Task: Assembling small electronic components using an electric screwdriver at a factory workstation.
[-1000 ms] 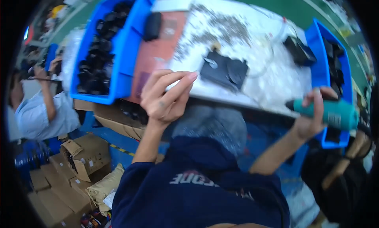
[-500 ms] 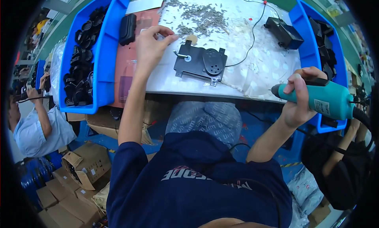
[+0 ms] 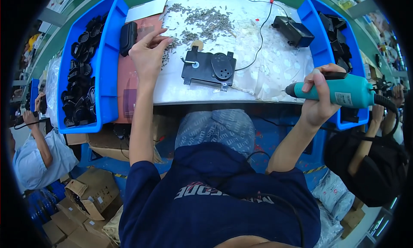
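My left hand (image 3: 147, 55) is raised at the left edge of the white work mat, thumb and forefinger stretched out and apart beside a scatter of small metal screws (image 3: 208, 22). I see nothing between the fingertips. Right of it a flat black plastic housing (image 3: 202, 75) lies on the mat, with an oval part with holes on top and a bent metal pin at its left. My right hand (image 3: 320, 95) is wrapped round a teal electric screwdriver (image 3: 350, 92), held level off the mat's front right, its tip facing left.
Blue bins (image 3: 107, 71) (image 3: 310, 16) full of black plastic parts flank the mat. A black case (image 3: 128, 38) sits on the reddish mat at left. A black box (image 3: 292, 32) with a thin cable stands back right. Other people work on both sides; cardboard boxes (image 3: 92, 190) lie lower left.
The whole view has shifted, so the bench things appear further left. My left hand has drawn a little left, away from the housing. The right hand still grips the screwdriver.
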The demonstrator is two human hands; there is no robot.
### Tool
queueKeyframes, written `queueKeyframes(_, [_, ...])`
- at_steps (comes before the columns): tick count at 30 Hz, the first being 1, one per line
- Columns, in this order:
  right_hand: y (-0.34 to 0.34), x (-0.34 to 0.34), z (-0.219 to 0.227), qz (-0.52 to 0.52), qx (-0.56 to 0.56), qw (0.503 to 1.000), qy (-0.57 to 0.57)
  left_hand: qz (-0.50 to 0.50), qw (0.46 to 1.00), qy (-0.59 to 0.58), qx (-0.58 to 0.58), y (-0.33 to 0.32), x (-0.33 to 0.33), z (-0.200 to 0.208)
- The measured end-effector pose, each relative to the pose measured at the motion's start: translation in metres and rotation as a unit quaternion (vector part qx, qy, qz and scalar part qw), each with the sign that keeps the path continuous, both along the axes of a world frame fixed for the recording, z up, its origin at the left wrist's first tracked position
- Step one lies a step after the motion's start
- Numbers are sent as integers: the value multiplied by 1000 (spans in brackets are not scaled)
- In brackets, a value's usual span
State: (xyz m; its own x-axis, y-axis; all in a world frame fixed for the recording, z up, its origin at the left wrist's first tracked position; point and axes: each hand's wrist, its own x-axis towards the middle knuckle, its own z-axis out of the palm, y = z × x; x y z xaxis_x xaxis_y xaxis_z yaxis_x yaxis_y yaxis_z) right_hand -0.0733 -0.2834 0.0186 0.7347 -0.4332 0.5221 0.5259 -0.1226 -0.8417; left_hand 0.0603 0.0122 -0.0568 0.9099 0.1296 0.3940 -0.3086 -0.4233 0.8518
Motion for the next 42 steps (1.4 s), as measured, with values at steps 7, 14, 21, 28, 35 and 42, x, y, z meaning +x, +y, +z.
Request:
queueKeyframes(7, [4,-17,22,85,106,984,-113,48,994,-94,22,0,-10,19])
queueKeyframes(14, [39,-34,60,263,154,918,-252,-143,855,-52,-497,-36,-119,44])
queueKeyframes(21, [78,-20,64,318,183,896,-250,-224,645,123,-720,-61,-147,44])
queueKeyframes(28, [84,-18,61,302,151,912,-234,-260,601,160,-739,-62,-143,31])
queueKeyframes(35, [76,-11,55,342,148,903,-215,-252,608,168,-733,-66,-142,27])
queueKeyframes(42, [70,-10,47,334,156,905,-214,-251,654,150,-698,-71,-142,24])
